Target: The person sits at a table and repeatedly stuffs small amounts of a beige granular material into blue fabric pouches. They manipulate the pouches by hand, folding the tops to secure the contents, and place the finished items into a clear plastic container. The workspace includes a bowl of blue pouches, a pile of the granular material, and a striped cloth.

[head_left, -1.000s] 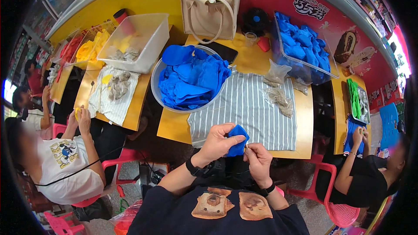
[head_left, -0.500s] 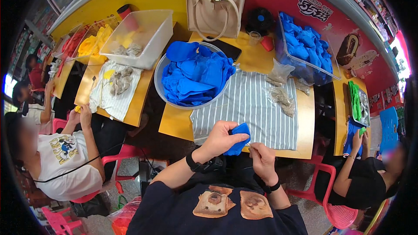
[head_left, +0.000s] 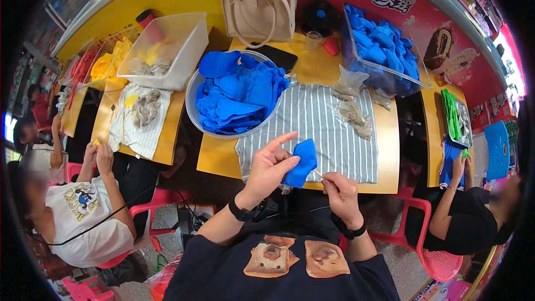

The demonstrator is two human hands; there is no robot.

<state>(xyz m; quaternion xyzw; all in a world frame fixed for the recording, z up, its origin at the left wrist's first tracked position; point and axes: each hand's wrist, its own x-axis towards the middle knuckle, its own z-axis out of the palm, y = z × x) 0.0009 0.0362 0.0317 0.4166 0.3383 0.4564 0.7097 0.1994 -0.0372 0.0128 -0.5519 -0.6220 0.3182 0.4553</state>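
Observation:
A small blue cloth piece (head_left: 301,163) is pinched between the thumb and curled fingers of my left hand (head_left: 270,170), whose index finger points out straight. My right hand (head_left: 341,192) is closed on a thin wooden stick (head_left: 318,174), its tip at the lower right edge of the blue piece. Both hands are at the near edge of a grey-and-white striped cloth (head_left: 312,117) spread on the table. Beyond them stands a round tub (head_left: 194,112) heaped with blue cloth pieces (head_left: 237,97). Plastic bags of greyish filling (head_left: 355,120) lie on the cloth's right side.
A clear bin (head_left: 409,81) of blue pieces stands at the far right, a beige tote bag (head_left: 284,14) at the back with a dark phone (head_left: 277,57) before it. People (head_left: 83,206) sit at tables on both sides. A pink chair (head_left: 415,212) is at my right.
My left index finger has straightened away from the blue cloth piece, which now shows more of its face. The stick in my right hand has come into clearer view. The whole view has shifted slightly.

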